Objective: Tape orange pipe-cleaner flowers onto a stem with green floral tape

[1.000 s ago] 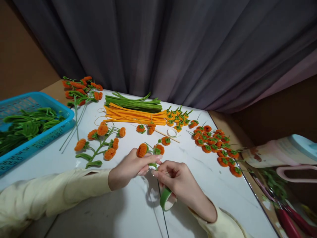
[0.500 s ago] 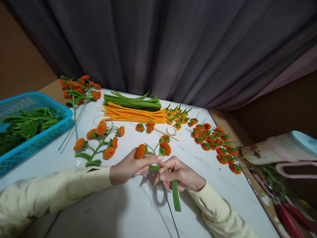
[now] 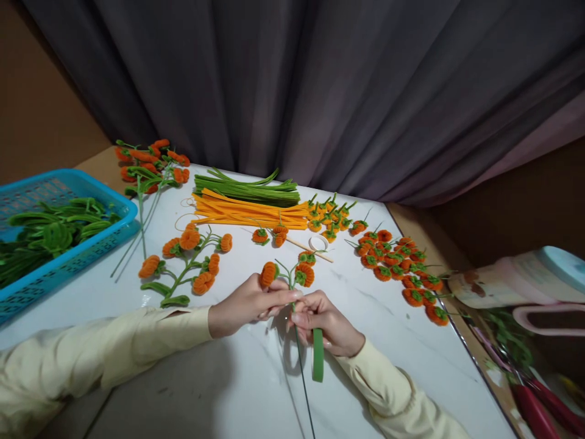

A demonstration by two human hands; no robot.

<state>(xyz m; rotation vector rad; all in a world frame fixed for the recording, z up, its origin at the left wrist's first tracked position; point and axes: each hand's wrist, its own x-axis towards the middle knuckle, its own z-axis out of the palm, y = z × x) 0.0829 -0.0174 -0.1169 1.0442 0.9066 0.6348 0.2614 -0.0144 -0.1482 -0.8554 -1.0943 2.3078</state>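
Observation:
My left hand (image 3: 256,303) pinches the green stem of a small branch with orange pumpkins, one pumpkin (image 3: 269,274) standing just above its fingers. Another orange pumpkin (image 3: 304,275) is on the right side of the same branch. Just below, my right hand (image 3: 326,320) has its thumb and fingers closed on the dark stem wire (image 3: 302,366), which runs down toward the bottom edge. A roll of green tape (image 3: 319,355) hangs from my right hand. To the left, a larger branch (image 3: 188,266) with several orange pumpkins lies on the white table (image 3: 183,378).
A blue basket (image 3: 130,214) holds green pieces at the left. Behind the hands lie green strips (image 3: 247,190), orange strips (image 3: 247,212), a white ring (image 3: 319,243) and a stick. Loose pumpkins (image 3: 393,256), a bottle (image 3: 507,280) and red-handled tools (image 3: 534,411) are at the right.
The tape roll and my right hand have shifted slightly left. The left pumpkin on the held branch has moved right and up, and the wire's lower end has swung left.

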